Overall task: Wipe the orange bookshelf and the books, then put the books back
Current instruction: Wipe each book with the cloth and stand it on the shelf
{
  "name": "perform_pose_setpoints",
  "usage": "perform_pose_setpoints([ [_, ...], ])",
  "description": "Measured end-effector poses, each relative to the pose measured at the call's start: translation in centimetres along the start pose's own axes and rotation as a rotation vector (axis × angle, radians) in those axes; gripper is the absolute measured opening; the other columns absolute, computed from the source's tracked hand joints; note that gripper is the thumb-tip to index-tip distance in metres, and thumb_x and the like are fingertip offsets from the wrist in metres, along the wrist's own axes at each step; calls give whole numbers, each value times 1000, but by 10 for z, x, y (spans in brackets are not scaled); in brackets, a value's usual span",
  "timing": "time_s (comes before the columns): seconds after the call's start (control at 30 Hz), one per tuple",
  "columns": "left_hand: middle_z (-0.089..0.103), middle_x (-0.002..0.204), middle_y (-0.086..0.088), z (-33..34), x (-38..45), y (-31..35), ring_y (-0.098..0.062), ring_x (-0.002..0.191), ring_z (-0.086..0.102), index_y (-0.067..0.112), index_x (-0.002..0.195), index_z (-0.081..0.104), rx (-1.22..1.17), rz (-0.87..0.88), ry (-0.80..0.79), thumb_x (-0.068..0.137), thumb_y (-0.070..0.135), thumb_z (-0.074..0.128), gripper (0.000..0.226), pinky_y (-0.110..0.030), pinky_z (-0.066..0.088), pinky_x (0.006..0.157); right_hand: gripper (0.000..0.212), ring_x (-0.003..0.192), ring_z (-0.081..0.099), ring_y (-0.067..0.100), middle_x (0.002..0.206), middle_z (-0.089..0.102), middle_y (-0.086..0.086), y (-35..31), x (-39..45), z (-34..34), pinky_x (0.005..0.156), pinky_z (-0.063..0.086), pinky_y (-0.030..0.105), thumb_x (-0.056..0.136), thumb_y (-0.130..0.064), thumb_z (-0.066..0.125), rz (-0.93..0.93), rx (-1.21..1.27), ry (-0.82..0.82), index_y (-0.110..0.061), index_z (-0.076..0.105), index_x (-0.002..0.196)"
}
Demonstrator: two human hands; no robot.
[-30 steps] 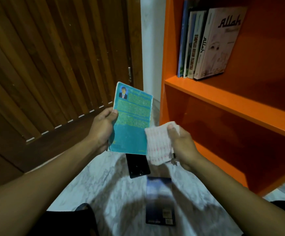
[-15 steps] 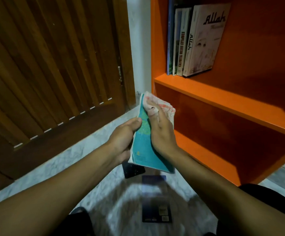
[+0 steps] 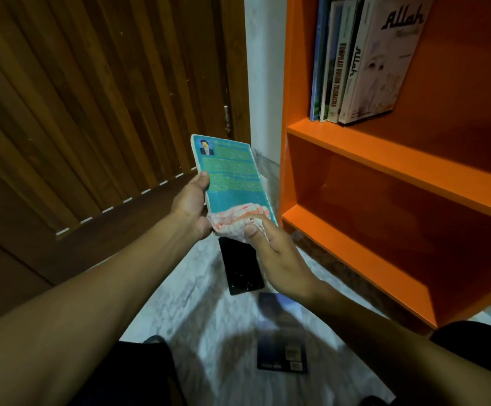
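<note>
Holding a teal book (image 3: pixel 232 177) up in front of the body, back cover toward the camera; left hand (image 3: pixel 190 205) grips its left edge near the lower corner, thumb on the cover, fingers behind and out of sight. Right hand (image 3: pixel 279 256) pinches a pink-and-white cloth (image 3: pixel 235 219), thumb on top, cloth bunched against the bottom edge of the cover. Book tilted, top leaning left

Orange bookshelf (image 3: pixel 384 159) stands to the right, just beside the held book. Upper shelf: a row of books (image 3: pixel 355 63) leaning at the left end, outermost one white. Lower compartment shows bare orange boards

Marble floor (image 3: pixel 179 303) below the hands: a black book (image 3: pixel 241 265) lying flat, partly under the right hand; a dark blue book (image 3: pixel 282 338) flat nearer the body, blurred. Slatted wooden door (image 3: pixel 91 112) on the left
</note>
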State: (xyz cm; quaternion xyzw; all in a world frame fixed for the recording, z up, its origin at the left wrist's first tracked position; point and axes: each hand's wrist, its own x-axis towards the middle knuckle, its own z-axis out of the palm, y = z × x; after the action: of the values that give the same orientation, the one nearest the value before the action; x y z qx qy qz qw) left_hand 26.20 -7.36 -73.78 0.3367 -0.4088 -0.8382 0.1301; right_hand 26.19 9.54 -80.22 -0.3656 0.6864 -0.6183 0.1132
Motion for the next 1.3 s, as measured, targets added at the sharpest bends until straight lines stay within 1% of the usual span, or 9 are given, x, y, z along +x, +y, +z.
perform_pose_setpoints([
  [0.27, 76, 109, -7, -23, 9, 18, -31, 98, 74, 25, 111, 69, 115, 156, -17, 105, 34, 43, 27, -59, 53, 94, 29, 92, 64, 12, 98, 66, -4, 21, -6, -5, 80, 52, 35, 106, -40, 38, 238, -210, -175, -21, 60, 102],
  [0.43, 75, 113, -10, -26, 7, 18, -32, 98, 73, 24, 117, 67, 195, 133, -76, 106, 34, 41, 30, -51, 58, 82, 42, 95, 72, 32, 105, 74, 18, 42, 6, -14, 83, 60, 52, 107, -38, 38, 742, 369, 185, -4, 59, 120],
  [0.53, 75, 110, -12, -22, 0, 11, -31, 92, 75, 20, 118, 67, 275, 105, -120, 106, 31, 40, 31, -43, 60, 74, 39, 84, 74, 33, 95, 77, 15, 26, 17, -28, 67, 60, 47, 106, -36, 41, 840, 749, 317, -5, 59, 119],
  [0.7, 76, 106, -14, -18, -12, -5, -33, 92, 74, 15, 114, 67, 470, 97, -144, 107, 30, 38, 33, -47, 56, 85, 35, 108, 71, 31, 122, 71, 12, 10, 24, -37, 91, 56, 53, 98, -24, 60, 597, 754, 188, -10, 62, 130],
  [0.8, 74, 115, -6, -15, -11, -13, -24, 95, 73, 18, 116, 61, 752, 275, -95, 106, 32, 43, 25, -46, 56, 89, 28, 100, 74, 26, 114, 75, 10, 4, 24, -36, 84, 59, 42, 96, -10, 63, 439, 633, 241, -7, 64, 124],
  [0.97, 26, 161, -3, 0, -20, -20, -24, 149, 24, 24, 157, 22, 1311, 729, -95, 100, 35, 54, 66, -47, 27, 120, 26, 92, 74, 29, 104, 74, 8, 6, 28, -28, 81, 61, 48, 89, -13, 71, 329, 337, 395, -18, 60, 112],
  [1.1, 40, 154, 1, 22, -39, -37, -20, 135, 46, 28, 159, 14, 1079, 565, -236, 99, 45, 52, 73, -41, 42, 110, 34, 88, 61, -1, 108, 65, -8, -5, 13, -22, 66, 44, 3, 93, -16, 66, 159, -150, 350, -27, 53, 122],
  [1.2, 55, 132, 8, 26, -38, -39, -16, 111, 63, 37, 155, 21, 796, 511, -207, 92, 46, 62, 75, -47, 54, 97, 49, 87, 53, -4, 116, 62, -11, -9, 3, -19, 66, 37, -2, 94, -16, 63, 51, -333, 294, -27, 44, 137],
  [1.3, 66, 114, 3, 23, -34, -37, -20, 100, 69, 31, 130, 51, 701, 529, -147, 88, 35, 63, 44, -55, 58, 87, 60, 86, 55, -2, 112, 61, -16, -7, -2, -16, 64, 35, 0, 91, -25, 69, 46, -396, 243, -34, 37, 141],
])
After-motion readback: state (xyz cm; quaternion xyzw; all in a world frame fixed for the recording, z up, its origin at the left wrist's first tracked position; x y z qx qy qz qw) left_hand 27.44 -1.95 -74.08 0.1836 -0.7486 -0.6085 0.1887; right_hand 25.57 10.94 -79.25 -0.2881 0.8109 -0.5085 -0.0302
